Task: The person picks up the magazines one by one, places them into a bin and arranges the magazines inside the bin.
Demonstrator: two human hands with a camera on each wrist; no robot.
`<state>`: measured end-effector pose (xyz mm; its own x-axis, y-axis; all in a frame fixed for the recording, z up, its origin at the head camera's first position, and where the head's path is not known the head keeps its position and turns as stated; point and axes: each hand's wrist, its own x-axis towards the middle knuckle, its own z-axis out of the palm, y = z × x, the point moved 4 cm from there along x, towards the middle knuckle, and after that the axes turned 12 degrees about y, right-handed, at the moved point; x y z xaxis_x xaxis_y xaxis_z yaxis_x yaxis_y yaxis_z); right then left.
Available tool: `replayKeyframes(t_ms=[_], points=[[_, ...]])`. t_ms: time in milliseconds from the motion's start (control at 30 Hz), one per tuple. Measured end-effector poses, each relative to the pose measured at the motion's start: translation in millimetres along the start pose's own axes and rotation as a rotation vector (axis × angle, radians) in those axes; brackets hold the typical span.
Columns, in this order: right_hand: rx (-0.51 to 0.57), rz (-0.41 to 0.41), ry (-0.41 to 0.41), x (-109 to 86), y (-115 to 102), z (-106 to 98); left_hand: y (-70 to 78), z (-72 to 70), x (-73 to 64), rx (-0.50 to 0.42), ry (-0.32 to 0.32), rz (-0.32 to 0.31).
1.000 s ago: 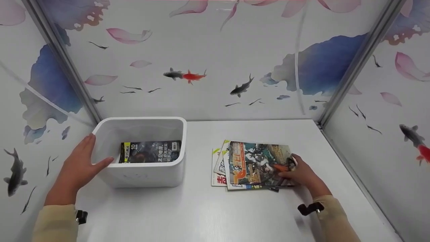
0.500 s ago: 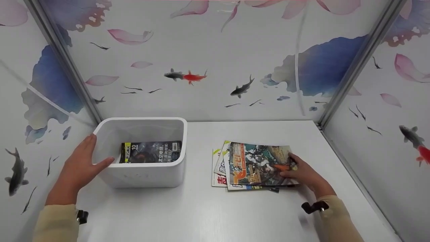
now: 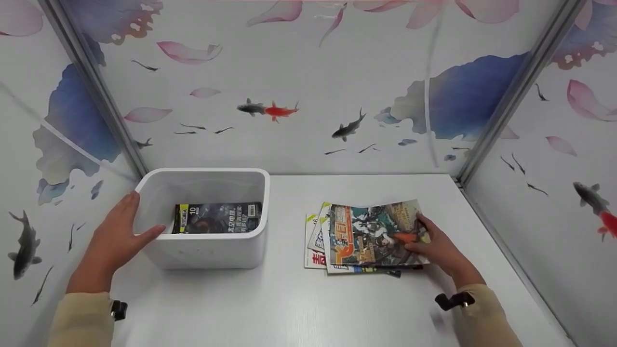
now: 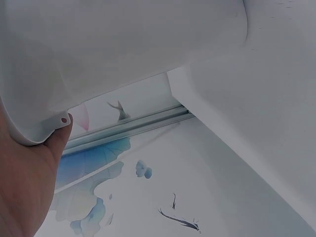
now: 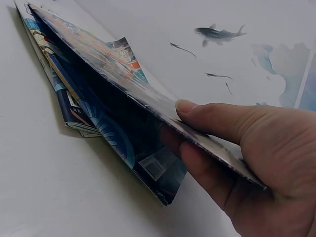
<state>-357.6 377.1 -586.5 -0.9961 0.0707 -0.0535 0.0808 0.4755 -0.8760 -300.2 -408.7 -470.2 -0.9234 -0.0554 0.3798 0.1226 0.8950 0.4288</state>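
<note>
Left hand (image 3: pixel 108 238), thumb (image 3: pixel 150 234) spread, right hand (image 3: pixel 441 249) pinching, sleeved forearms (image 3: pixel 83 318) apart

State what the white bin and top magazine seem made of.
White bin: probably plastic, smooth and satin, given its rounded corners and thin, holed tab.
Top magazine: printed paper, likely glossy; its thin cover curves in the right hand and shows pale sheen.

Head view: white bin (image 3: pixel 207 250) at eight o'clock hides the near edge of the dark magazine (image 3: pixel 217 219) — top magazine (image 3: pixel 373 233) at four o'clock mostly covers the lower magazines (image 3: pixel 315 260); left wrist view crops the left grip (image 4: pixel 27 182) at eight
</note>
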Motion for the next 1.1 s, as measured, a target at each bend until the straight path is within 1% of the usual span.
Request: replayKeyframes(t_ms=[100, 267, 433, 700, 867, 967, 1100], points=[[0.03, -0.025, -0.002, -1.6, -1.2, -1.6, 0.6, 0.0, -0.2, 0.002, -0.002, -0.002], [0.075, -0.044, 0.004, -3.6, -3.1, -3.8, 0.7, -0.2, -0.4, -0.003, -0.004, -0.004], [0.082, -0.051, 0.006, -4.5, -5.2, -3.6, 0.2, -0.5, -0.8, 0.005, 0.002, 0.0], [0.116, 0.01, 0.011, -3.4, -2.0, -1.3, 0.5, -1.0, -0.4, 0.004, 0.004, -0.004], [0.062, 0.024, 0.022, -3.5, -2.6, 0.9, -0.2, -0.5, 0.2, 0.001, 0.001, -0.008], [0.06, 0.034, 0.02, -3.6, -1.7, 1.0, -1.5, 0.7, 0.5, 0.003, -0.006, -0.014], [0.091, 0.034, 0.011, -4.2, -0.7, 1.9, -1.7, 1.1, 0.6, 0.008, -0.003, -0.004]])
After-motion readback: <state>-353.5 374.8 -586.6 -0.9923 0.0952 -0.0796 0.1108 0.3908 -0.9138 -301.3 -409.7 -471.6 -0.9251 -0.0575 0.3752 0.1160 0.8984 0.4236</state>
